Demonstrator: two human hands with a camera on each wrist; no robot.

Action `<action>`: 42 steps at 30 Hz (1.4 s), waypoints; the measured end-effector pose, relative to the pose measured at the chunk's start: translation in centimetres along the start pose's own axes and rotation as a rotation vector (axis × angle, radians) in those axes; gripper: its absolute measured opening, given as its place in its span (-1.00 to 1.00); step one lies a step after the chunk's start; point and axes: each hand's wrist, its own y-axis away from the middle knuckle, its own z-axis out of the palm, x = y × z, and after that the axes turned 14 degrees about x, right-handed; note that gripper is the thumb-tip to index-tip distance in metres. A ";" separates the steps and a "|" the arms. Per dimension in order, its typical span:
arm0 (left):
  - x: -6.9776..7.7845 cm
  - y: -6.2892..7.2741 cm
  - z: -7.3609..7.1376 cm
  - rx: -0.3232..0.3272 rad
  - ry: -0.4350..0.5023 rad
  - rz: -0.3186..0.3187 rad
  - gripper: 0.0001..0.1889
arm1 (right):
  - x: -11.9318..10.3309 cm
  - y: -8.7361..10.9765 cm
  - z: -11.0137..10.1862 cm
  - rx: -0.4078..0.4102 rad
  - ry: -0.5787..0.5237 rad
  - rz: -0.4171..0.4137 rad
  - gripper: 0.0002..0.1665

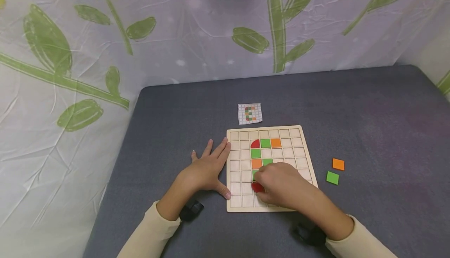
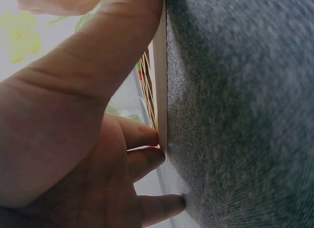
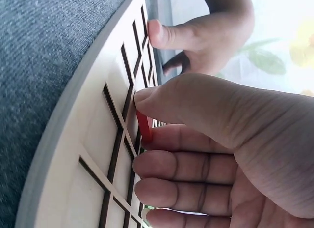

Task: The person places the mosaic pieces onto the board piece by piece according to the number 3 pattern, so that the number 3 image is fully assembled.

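A wooden grid board (image 1: 234, 166) lies flat before me. My right hand (image 1: 283, 184) is over its lower middle, thumb and index finger pinching a red tile (image 3: 143, 124) at a cell low in the third column. My left hand (image 1: 205, 172) is spread along the board's left edge, thumb and fingertips at the rim. A red quarter-round tile (image 1: 255, 144), a green tile (image 1: 265, 143) and an orange tile (image 1: 275, 143) form a row near the top. More green and orange tiles run down the third column, partly hidden behind my right hand.
Beyond the board lies a small pattern card (image 1: 250, 114) with a coloured grid. To the right, a loose orange tile (image 1: 338, 164) and a loose green tile (image 1: 332, 177) rest on the dark grey table (image 1: 379, 141). A flower-printed curtain (image 1: 197, 35) hangs behind.
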 end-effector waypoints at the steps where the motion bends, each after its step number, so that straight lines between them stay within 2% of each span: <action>1: 0.0 0.0 0.0 0.002 0.001 0.001 0.57 | -0.1 0.0 0.0 -0.001 0.006 -0.002 -0.79; 9: 0.1 0.0 0.0 0.006 -0.004 -0.005 0.57 | -0.5 0.0 0.4 0.013 0.028 -0.033 -0.88; 16: 0.0 0.0 0.0 -0.004 -0.002 -0.006 0.57 | -0.5 0.0 0.5 0.016 0.049 -0.036 -0.89; 33: 0.1 -0.2 0.2 -0.006 -0.026 -0.009 0.59 | -0.8 0.0 0.1 0.006 0.136 -0.005 -0.86; 42: 0.1 -0.1 -0.1 -0.005 -0.010 -0.005 0.57 | -0.9 -0.1 0.1 -0.013 0.139 0.006 -0.86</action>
